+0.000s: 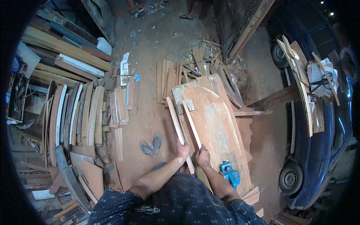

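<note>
My left hand [183, 150] is closed around a long, narrow wooden strip [174, 119], whose near end sticks out below my fist. A second wooden strip [192, 124] is gripped by my right hand [203, 157] at its near end. Both strips point away from me, apart and almost side by side, over the left edge of a worn wooden workbench [219, 123]. On the near right part of the bench sits a blue power tool [229, 174], apparently a hand planer; my right forearm is just left of it.
Stacked boards [75, 112] line the left side. Offcuts [167, 80] lie beyond the bench. A pair of flip-flops [151, 144] rests on the floor. To the right stand a dark blue car [315, 161] and a board-laden stand [304, 99]. Another person's foot [186, 17] shows far ahead.
</note>
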Tool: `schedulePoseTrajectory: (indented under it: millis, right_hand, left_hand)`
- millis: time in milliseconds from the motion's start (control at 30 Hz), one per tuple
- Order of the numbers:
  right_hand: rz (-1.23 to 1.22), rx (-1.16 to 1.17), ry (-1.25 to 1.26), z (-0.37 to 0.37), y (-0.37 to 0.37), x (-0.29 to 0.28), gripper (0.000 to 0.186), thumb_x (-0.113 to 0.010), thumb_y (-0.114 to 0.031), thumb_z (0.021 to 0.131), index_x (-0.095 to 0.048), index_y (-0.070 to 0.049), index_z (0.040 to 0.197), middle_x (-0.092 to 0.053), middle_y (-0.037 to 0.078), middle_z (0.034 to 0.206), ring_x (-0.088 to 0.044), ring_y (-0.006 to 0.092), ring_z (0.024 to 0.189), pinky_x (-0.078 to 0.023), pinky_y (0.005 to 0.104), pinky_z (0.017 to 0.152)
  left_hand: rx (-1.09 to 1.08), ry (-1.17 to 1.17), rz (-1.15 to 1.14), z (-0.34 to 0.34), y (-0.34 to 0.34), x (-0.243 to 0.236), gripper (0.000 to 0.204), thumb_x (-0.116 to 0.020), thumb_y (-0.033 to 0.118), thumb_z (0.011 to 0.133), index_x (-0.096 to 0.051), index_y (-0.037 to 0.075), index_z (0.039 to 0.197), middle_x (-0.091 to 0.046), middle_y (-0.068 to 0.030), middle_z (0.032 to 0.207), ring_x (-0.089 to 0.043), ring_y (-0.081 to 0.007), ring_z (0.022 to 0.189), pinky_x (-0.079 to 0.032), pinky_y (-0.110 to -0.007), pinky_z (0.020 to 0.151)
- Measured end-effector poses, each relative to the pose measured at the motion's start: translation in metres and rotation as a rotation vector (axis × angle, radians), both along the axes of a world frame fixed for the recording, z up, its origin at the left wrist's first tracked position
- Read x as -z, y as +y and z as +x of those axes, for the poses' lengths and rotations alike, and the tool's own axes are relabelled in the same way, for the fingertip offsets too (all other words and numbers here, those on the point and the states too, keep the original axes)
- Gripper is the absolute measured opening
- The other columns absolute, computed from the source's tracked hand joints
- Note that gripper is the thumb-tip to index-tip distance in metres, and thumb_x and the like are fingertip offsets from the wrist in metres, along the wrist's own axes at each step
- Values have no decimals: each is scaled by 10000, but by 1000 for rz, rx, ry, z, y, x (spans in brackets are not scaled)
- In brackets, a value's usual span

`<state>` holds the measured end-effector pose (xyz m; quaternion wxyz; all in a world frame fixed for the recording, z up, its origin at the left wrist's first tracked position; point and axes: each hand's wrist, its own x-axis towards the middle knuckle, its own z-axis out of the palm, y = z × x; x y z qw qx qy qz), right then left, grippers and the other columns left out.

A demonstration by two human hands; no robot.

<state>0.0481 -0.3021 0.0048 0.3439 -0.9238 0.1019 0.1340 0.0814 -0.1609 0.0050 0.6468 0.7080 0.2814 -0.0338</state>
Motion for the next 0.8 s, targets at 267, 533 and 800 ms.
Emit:
schedulePoseTrajectory:
  millis: [267, 533, 800]
  right_hand:
    - [-70, 51, -60, -77, -66, -48, 336, -621, -123, 921, -598, 10, 1228, -688, 310, 879, -684, 494, 838, -545, 567, 739]
    - [-1, 213, -165, -102, -96, -95, 239, -659, -138, 946, -635, 16, 1128, -635, 239, 716, -630, 376, 582, -478, 437, 540]
    - [-7, 322, -67, -119, -101, -123, 225, -663, -154, 942, -643, 21, 1083, -640, 231, 710, -636, 349, 566, -456, 441, 524]
  left_hand:
    - [127, 25, -1, 8, -30, -13, 660, -506, -4, 900, -292, -66, 1522, -526, -273, 1439, -510, -354, 1360, -363, -394, 1170]
    - [99, -107, 181, 3, -64, 62, 704, -521, 37, 881, -259, -101, 1520, -446, -316, 1489, -429, -395, 1419, -312, -396, 1206]
    - [54, 82, 136, 28, -80, 48, 767, -538, 25, 835, -254, -74, 1541, -402, -322, 1515, -401, -434, 1420, -277, -420, 1231]
